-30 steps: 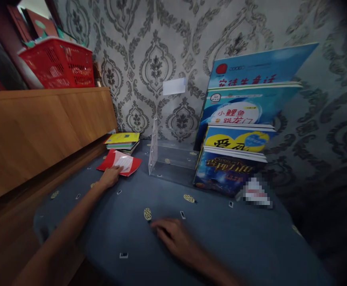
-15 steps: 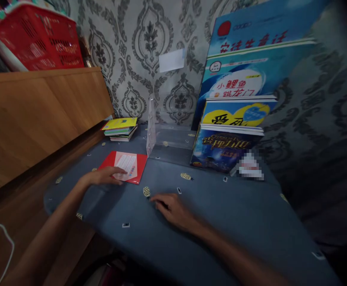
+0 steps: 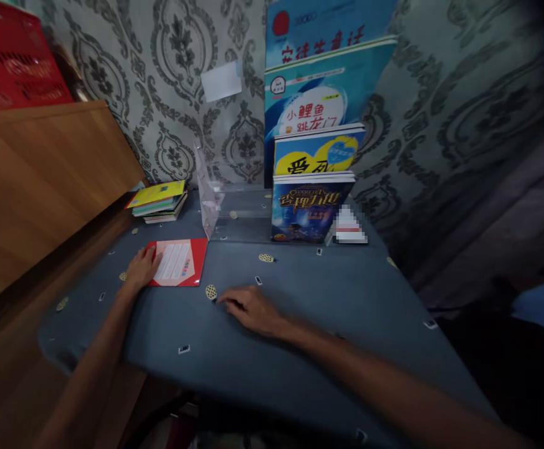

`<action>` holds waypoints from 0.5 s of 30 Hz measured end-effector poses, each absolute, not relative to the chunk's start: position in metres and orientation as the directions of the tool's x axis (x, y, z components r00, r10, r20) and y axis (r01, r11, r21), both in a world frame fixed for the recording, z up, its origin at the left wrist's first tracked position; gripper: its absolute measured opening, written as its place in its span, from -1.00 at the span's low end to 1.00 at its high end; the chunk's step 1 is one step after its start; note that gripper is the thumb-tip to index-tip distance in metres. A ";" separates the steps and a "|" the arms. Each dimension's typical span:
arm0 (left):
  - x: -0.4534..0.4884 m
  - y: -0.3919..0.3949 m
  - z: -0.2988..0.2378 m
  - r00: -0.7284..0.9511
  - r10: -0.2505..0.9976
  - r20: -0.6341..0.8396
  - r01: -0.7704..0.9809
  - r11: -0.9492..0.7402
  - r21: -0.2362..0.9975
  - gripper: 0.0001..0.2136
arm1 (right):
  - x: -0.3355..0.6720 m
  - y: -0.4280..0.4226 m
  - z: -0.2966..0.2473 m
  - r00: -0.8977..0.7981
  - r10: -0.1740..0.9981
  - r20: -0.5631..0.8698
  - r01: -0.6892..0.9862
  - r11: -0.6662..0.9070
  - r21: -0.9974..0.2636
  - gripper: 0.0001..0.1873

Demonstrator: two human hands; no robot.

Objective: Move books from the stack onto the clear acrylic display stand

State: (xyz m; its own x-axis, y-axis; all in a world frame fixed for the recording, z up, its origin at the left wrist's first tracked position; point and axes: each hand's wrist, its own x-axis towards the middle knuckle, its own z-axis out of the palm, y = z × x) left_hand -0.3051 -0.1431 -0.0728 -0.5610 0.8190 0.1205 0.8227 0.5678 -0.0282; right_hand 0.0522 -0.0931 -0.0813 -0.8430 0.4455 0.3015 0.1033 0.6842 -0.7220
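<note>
A red book (image 3: 200,265) with a pale pink panel of print lies flat on the table, left of centre. My left hand (image 3: 141,269) rests at its left edge, with the fingers laid on the cover. They look stretched rather than wrapped round it. Right of the book, near a printed pineapple, my right hand (image 3: 252,310) rests on the cloth. Its fingers are loosely bent, a gap shows between thumb and fingers, and nothing is in it.
A clear stand (image 3: 210,199) is behind the book. Several upright books (image 3: 313,209) stand in stepped rows at its right. Stacked thin books (image 3: 159,202) lie back left, beside a wooden panel (image 3: 57,181) bearing a red basket (image 3: 17,62). A blurred-out white object (image 3: 350,227) sits right.
The view has swung right, so most things appear further left. My left hand has drawn back to the book's left edge, and the book lies straighter. My right hand stays by the printed pineapple.
</note>
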 end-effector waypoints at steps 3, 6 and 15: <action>-0.303 -0.151 -0.073 -0.559 0.821 0.113 0.824 0.565 -0.031 -0.41 | 0.054 -0.093 -0.081 -0.835 0.441 0.328 0.104 0.713 -0.694 -0.68; -0.294 -0.160 -0.076 -0.546 0.830 0.115 0.833 0.552 -0.025 -0.41 | 0.059 -0.095 -0.080 -0.838 0.396 0.376 0.089 0.779 -0.621 -0.68; -0.215 -0.171 -0.088 -0.468 0.868 0.165 0.884 0.459 0.091 -0.46 | 0.085 -0.109 -0.074 -0.840 0.150 0.522 -0.017 0.954 -0.300 -0.76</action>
State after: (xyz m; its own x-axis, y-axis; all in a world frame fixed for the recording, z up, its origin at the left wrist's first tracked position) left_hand -0.2151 -0.1710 -0.0882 -0.4678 0.8683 0.1651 0.8838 0.4589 0.0911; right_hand 0.0851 -0.1087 -0.0742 -0.8396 0.1495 0.5221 -0.0170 0.9537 -0.3003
